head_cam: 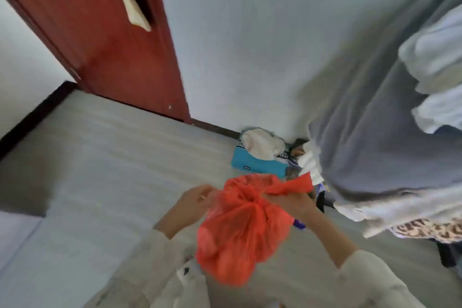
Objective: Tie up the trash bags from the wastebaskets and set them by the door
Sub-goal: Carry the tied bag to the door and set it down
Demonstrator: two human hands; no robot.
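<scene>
At frame centre-bottom we see both hands working the neck of a red trash bag (240, 232). Our left hand (193, 201) grips the gathered plastic on its left side, fingers curled round it, a ring visible on one finger. Our right hand (291, 201) grips the opposite flap of the bag, which sticks out up and to the right as a red tail. We read the bag as full and bulging, held in the air between the hands and hanging down over the pale sleeves; the neck looks bunched, and we cannot tell if a knot is closed, since the frame is blurred. Beyond the hands we note a light floor (112, 157) with a dark baseboard along the wall. A blue box (257, 164) with white stuff on top sits on the floor against the white wall (250, 45), just behind the bag. To the right we see grey fabric (375, 120) hanging, with pale towels and a leopard-print cloth (430, 231) lower down. At upper left stands a red door (120, 45), well apart from the bag.
</scene>
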